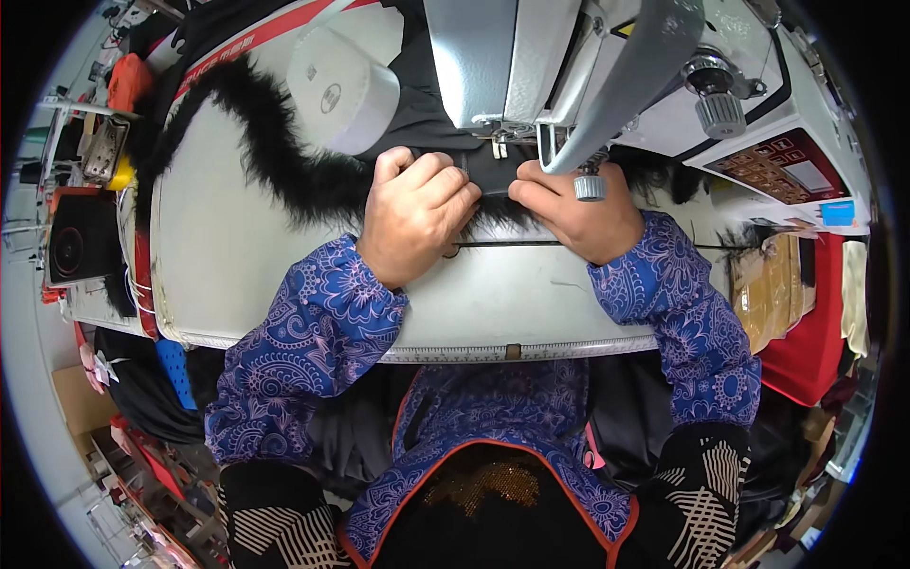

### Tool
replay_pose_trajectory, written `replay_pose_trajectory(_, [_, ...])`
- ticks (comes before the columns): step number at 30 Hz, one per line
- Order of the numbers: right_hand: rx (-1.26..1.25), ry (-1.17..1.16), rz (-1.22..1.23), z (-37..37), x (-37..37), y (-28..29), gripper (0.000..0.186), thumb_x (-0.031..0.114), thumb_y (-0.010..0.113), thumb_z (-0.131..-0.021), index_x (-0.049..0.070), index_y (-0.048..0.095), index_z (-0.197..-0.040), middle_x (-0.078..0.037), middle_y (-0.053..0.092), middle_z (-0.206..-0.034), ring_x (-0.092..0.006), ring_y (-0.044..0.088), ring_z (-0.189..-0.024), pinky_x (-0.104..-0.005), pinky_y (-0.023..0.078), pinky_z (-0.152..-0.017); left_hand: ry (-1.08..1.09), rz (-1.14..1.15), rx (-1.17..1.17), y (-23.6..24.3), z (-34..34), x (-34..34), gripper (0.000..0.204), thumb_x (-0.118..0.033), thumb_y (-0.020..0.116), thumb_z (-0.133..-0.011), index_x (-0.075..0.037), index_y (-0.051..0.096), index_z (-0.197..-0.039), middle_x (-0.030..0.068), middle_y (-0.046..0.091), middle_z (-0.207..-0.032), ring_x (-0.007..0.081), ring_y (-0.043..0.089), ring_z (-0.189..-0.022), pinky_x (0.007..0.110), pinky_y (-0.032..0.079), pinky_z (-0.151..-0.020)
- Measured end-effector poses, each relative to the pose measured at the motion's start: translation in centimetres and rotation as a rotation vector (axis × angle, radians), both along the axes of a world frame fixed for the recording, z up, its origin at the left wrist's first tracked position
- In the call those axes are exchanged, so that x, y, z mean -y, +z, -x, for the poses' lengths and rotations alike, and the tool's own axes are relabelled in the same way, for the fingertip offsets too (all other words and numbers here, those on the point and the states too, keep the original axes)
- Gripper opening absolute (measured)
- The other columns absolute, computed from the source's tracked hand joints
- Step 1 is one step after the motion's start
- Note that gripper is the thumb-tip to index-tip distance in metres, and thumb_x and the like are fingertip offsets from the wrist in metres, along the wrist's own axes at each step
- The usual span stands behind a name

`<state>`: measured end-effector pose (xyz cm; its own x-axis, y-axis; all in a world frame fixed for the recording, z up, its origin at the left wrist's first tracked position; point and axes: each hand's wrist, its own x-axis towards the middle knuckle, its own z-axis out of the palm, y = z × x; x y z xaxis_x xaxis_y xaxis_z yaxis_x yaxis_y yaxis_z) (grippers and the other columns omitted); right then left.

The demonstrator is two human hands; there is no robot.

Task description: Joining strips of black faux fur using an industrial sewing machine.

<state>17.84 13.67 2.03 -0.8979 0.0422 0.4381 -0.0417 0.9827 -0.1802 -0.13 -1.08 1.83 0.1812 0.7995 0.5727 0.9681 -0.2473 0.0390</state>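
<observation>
Two hands, left [414, 211] and right [590, 212], are pinching black fabric [493, 174], slightly apart; the furry trim [268, 142] is looking soft, light, perhaps slippery, best held along the fabric edge.

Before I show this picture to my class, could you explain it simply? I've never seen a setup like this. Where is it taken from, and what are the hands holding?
There is no robot here, just a person using two bare hands. The camera sits on the person's head and looks down; its wide lens bends straight edges.

At the top stands a sewing machine. Near its needle area, the left hand and right hand hold black cloth between them. Black fur trim trails left across the pale table, beside a white round object whose use I can't tell. A measuring strip runs along the table's front edge.
</observation>
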Motion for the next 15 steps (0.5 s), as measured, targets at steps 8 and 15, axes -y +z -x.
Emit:
replay_pose_trajectory(8, [-0.050,-0.100,0.139,0.0,-0.2,-0.9,0.020,0.008,0.075,-0.079,0.006,0.073,-0.099,-0.010,0.071,-0.097,-0.0247,0.070,-0.086,-0.0335,0.056,-0.077,-0.032,-0.058,0.025,-0.3,1.1,-1.9,0.016,-0.011,0.071,-0.070,-0.007,0.065,-0.084,0.0024,0.059,-0.082,0.0187,0.062,-0.083,0.036,0.045,-0.084])
replay_pose_trajectory(15, [-0.157,-0.178,0.462,1.3,-1.2,-1.0,0.018,0.012,0.080,-0.081,-0.002,0.070,-0.088,-0.010,0.071,-0.079,-0.0184,0.070,-0.072,-0.0293,0.055,-0.067,0.007,0.000,0.059,-0.7,1.8,-3.1,0.012,-0.011,0.073,-0.076,-0.007,0.065,-0.084,0.0050,0.057,-0.078,0.0223,0.061,-0.077,0.039,0.046,-0.084])
